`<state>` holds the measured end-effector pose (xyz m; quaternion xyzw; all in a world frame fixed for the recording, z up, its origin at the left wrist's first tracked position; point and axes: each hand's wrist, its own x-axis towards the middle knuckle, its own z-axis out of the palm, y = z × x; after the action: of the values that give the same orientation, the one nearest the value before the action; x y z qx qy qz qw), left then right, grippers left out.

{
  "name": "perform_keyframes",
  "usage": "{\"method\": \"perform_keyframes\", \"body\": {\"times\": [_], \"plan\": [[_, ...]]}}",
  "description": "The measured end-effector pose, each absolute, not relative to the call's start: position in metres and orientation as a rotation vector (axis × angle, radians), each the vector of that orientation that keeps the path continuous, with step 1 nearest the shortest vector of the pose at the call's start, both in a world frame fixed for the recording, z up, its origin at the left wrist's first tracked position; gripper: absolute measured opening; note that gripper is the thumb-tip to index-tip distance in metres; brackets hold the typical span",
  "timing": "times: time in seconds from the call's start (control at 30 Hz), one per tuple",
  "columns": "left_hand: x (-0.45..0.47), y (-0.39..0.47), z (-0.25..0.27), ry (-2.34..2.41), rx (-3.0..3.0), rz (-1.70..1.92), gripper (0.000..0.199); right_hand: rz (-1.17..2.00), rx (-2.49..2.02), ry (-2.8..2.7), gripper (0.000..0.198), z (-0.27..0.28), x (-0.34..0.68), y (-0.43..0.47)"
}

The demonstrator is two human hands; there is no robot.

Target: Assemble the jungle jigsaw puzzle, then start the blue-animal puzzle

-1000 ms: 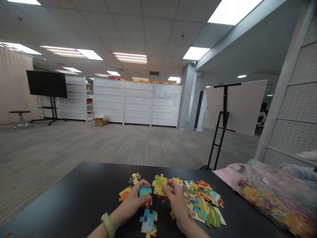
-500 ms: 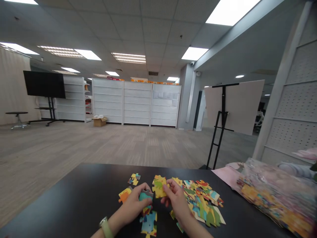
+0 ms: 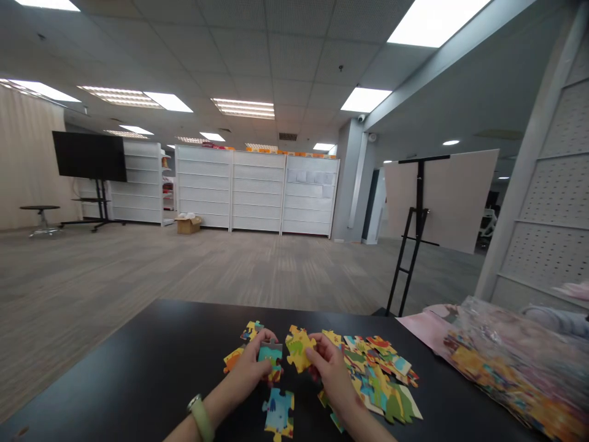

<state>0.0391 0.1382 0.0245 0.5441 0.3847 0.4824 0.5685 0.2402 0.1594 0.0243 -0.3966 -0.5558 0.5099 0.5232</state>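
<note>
My left hand [image 3: 252, 363] is closed on a teal and grey jigsaw puzzle piece [image 3: 270, 352], thumb on its face. Between the thumb and fingers of my right hand [image 3: 332, 367] is a yellow puzzle piece [image 3: 299, 348] with a green shape on it. The two held pieces are apart, a small gap between them. Below the left hand a light blue puzzle piece [image 3: 278, 410] lies on the black table. An orange piece [image 3: 233, 358] lies left of that hand, partly covered by it, and a yellow and blue piece [image 3: 251, 329] lies beyond it.
A heap of puzzle pieces [image 3: 380, 377] spreads right of my right hand. Farther right, a clear plastic bag [image 3: 510, 368] holds more colourful pieces. The black table [image 3: 138, 368] ends at a far edge, with an easel [image 3: 416, 221] standing behind it.
The yellow piece in my right hand has tilted slightly. My left hand has shifted a little, and more of its teal piece shows. The whole view has moved slightly.
</note>
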Motion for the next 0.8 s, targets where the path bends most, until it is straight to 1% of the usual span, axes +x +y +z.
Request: {"method": "perform_keyframes", "body": {"times": [0.27,0.47,0.53,0.7,0.8], "plan": [[0.0368,0.1414,0.0254,0.920,1.250,1.203,0.037,1.219,-0.980,-1.332,0.033,0.0270,0.2398,0.1570],[0.0366,0.1434,0.0264,0.910,1.268,1.208,0.035,1.226,-0.942,-1.360,0.023,0.0317,0.2417,0.1522],[0.0360,0.1446,0.0252,0.911,1.269,1.209,0.036,1.254,-0.917,-1.377,0.024,0.0313,0.2421,0.1520],[0.0359,0.1439,0.0251,0.917,1.278,1.188,0.034,1.253,-0.929,-1.440,0.036,0.0295,0.2410,0.1528],[0.0374,0.1399,0.0284,0.920,1.297,1.171,0.033,1.236,-0.933,-1.503,0.038,0.0309,0.2400,0.1513]]}}
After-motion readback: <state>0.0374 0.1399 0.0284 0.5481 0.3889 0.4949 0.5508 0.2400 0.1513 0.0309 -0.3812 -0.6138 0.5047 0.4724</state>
